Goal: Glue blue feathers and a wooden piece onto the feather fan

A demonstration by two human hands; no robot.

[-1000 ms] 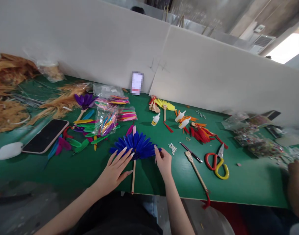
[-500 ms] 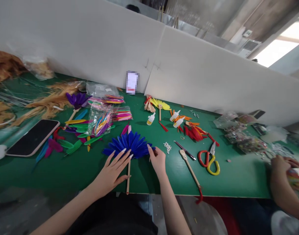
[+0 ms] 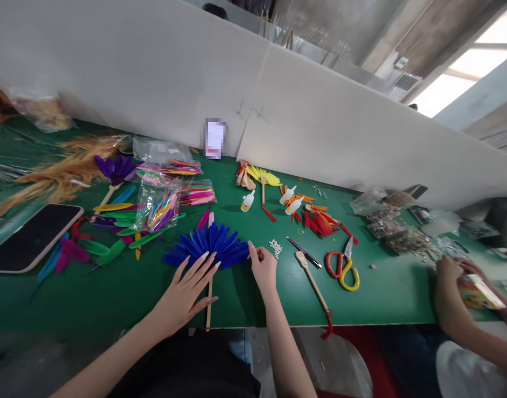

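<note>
A fan of blue feathers (image 3: 214, 243) lies spread on the green table, its wooden handle (image 3: 209, 315) pointing towards me. My left hand (image 3: 189, 287) rests across the base of the feathers with fingers spread, and its thumb reaches over the handle. At the fan's right edge, my right hand (image 3: 264, 268) has its thumb and index finger pinched at the outermost blue feather; the fingertips partly hide the contact. Small white beads (image 3: 275, 248) lie just right of that hand. Behind the fan, a pink feather (image 3: 211, 219) sticks out.
To the right are a pen (image 3: 303, 252), a wooden stick with red tassel (image 3: 313, 282) and scissors (image 3: 344, 265). Glue bottles (image 3: 247, 201) and a yellow fan (image 3: 265, 176) stand behind. Left lie loose feathers, bagged feathers (image 3: 160, 207) and a phone (image 3: 33, 237). A co-worker's hands (image 3: 454, 273) hold a colourful packet.
The view has turned a little right, so the table's things appear shifted left. My right fingers sit slightly farther right along the fan's edge. My left hand stays on the fan.
</note>
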